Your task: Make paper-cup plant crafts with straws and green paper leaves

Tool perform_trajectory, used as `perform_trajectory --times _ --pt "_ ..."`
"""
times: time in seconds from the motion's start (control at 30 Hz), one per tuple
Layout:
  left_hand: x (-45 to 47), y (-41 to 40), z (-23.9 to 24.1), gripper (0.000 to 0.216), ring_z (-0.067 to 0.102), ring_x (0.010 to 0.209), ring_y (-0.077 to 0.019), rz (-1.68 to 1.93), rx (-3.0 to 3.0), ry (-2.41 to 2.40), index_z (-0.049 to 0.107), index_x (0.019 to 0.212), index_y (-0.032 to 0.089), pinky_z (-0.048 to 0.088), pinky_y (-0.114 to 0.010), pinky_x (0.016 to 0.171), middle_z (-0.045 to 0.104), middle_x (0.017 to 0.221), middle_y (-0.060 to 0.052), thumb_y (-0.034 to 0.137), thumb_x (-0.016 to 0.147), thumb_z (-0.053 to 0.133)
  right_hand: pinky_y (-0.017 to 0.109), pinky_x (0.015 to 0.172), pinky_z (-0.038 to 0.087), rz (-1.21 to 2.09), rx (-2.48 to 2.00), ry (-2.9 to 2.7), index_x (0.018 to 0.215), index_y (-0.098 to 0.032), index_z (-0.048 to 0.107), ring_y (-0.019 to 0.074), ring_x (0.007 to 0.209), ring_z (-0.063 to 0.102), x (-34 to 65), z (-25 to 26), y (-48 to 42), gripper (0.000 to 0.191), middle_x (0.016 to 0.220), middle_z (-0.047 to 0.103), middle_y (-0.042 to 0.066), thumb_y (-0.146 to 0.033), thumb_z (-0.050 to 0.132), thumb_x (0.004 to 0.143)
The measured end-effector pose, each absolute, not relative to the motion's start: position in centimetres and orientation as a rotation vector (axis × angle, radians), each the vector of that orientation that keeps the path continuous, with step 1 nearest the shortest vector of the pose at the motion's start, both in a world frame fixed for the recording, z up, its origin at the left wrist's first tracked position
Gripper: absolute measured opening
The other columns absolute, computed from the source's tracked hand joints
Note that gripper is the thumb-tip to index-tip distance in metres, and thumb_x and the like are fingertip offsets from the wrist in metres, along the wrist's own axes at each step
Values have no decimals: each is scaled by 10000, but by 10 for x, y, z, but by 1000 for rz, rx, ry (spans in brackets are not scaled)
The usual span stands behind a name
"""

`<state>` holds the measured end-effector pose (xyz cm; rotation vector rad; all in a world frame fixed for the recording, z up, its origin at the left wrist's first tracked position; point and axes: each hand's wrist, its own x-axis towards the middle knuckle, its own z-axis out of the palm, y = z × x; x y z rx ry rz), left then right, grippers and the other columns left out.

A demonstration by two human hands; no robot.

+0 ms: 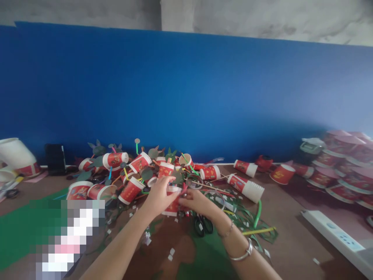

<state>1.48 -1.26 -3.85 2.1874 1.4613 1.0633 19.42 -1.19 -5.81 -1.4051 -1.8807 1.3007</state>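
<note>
A red and white paper cup (171,210) is in front of me, between my hands. My left hand (161,193) grips it near its rim, with the thumb on the near side and the fingers partly hidden. At the cup's right side, my right hand (196,200) has its fingers closed together. A small red piece (184,189) shows by those fingertips; I cannot make out what it is or whether they hold it. Black-handled scissors (203,225) lie just below my right hand. Another red paper cup (166,169) is right behind my left hand.
Several red cups with straws and paper discs (131,190) pile up at the left. A cup stack (246,187) lies right of centre. Green paper strips (241,214) and white scraps litter the table. A power strip (335,233) and stacked pink-topped cups (346,167) are at right.
</note>
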Motion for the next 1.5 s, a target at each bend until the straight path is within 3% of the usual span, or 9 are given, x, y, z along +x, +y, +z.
perform_trajectory --times 0.17,0.4,0.53,0.8,0.97,1.03,1.17,1.37,1.5 --pt "12 -11 -47 310 602 980 -269 1001 2324 1542 567 1021 191 465 -420 855 664 1022 -96 206 720 640 227 558 418 974 -1642 -2199 672 -148 687 165 615 621 206 -34 -27 77 606 659 32 -170 613 676" --pt "15 -23 -50 325 565 987 -279 1107 2357 1678 519 1073 162 461 -455 838 620 1007 -103 154 754 583 361 711 450 555 -1975 -2420 830 -112 714 345 890 639 184 -33 -57 219 906 699 189 -142 630 630" --pt "23 -44 -53 309 515 1069 -258 1373 2429 1558 488 1119 174 407 -471 928 577 1087 -111 113 816 477 330 706 438 554 -1980 -2382 843 -135 708 307 894 629 185 -40 -56 220 935 693 159 -165 599 654" --pt "58 -83 -89 525 472 1193 -285 1124 2407 1174 353 1341 164 416 -484 972 523 1278 -156 246 846 508 164 485 353 1054 -1652 -2303 658 -138 688 85 533 503 210 -22 -38 156 574 600 -20 -221 558 674" --pt "66 -79 -95 373 618 962 -218 1029 1925 1107 483 1245 205 509 -361 815 645 1092 -101 261 880 432 171 428 302 1121 -1551 -2301 593 -126 663 71 459 444 223 -15 -35 208 482 533 -33 -276 556 690" --pt "70 -79 -93 330 630 752 -175 1011 1673 1077 532 1161 191 515 -282 624 659 933 -74 327 876 436 181 443 316 933 -1681 -2351 582 -139 660 89 474 490 235 -13 -32 231 477 547 -20 -285 540 713" --pt "78 -83 -91 262 474 478 -74 955 1149 911 523 942 176 330 -172 379 574 768 -6 402 829 457 231 543 387 359 -2114 -2351 683 -164 691 192 675 626 254 -18 -25 119 706 687 63 -141 592 623" --pt "77 -80 -90 316 176 372 -33 871 952 876 400 681 197 97 -152 359 275 479 110 479 799 479 302 659 413 289 -2115 -2413 674 -152 680 268 826 639 244 -28 -23 162 776 699 123 -61 556 623" --pt "75 -77 -92 294 270 406 -52 983 1109 953 516 913 177 204 -157 378 365 543 84 447 843 426 260 578 354 344 -2007 -2431 701 -165 637 199 718 607 240 -17 -26 103 751 679 71 -134 552 652"
